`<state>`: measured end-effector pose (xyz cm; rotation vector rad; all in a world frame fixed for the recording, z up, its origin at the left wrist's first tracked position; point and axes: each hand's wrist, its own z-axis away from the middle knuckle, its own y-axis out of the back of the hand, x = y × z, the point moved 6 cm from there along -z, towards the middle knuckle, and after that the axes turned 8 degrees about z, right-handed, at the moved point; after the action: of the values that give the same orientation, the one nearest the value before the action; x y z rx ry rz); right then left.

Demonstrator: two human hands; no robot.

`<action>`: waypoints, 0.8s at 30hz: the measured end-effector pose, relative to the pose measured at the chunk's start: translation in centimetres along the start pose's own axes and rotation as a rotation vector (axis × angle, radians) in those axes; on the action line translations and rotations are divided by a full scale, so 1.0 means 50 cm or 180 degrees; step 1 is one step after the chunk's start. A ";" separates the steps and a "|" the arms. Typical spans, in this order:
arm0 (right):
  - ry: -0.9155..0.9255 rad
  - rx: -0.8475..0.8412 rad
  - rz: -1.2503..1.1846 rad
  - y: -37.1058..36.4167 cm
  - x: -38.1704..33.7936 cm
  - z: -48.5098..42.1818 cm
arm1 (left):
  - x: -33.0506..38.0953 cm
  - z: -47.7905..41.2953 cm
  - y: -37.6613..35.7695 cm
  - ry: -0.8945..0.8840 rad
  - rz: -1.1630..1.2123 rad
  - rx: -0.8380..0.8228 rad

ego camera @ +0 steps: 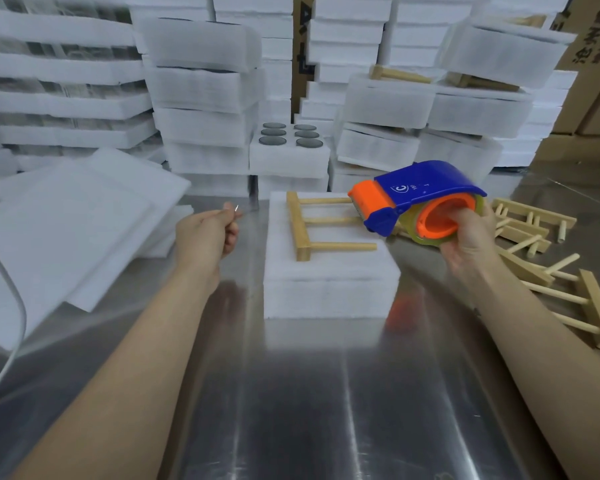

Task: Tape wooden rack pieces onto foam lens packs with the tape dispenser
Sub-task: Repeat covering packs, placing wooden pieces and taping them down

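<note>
Two bare arms show, one on each side of the foam pack (329,271). The left hand (207,233) and the right hand (471,237) are bare too. The right forearm (520,327), just right of the foam pack, has one tiny dark spot (477,311) on it. Both arms look long and smooth.

Both bare forearms reach to mid-frame, left hand (207,232) pinching a tape end (236,208), right hand (471,237) gripping the tape dispenser (426,188).
</note>
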<state>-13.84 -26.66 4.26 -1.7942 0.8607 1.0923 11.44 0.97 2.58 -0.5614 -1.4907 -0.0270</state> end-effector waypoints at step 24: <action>-0.0085 0.0019 0.0063 -0.001 0.018 0.011 | -0.029 0.041 -0.044 -0.0642 -0.3297 0.0120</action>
<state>-13.65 -26.27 3.30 -1.7656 0.8667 1.1229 8.62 -0.69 1.90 0.2959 -1.8317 -0.7606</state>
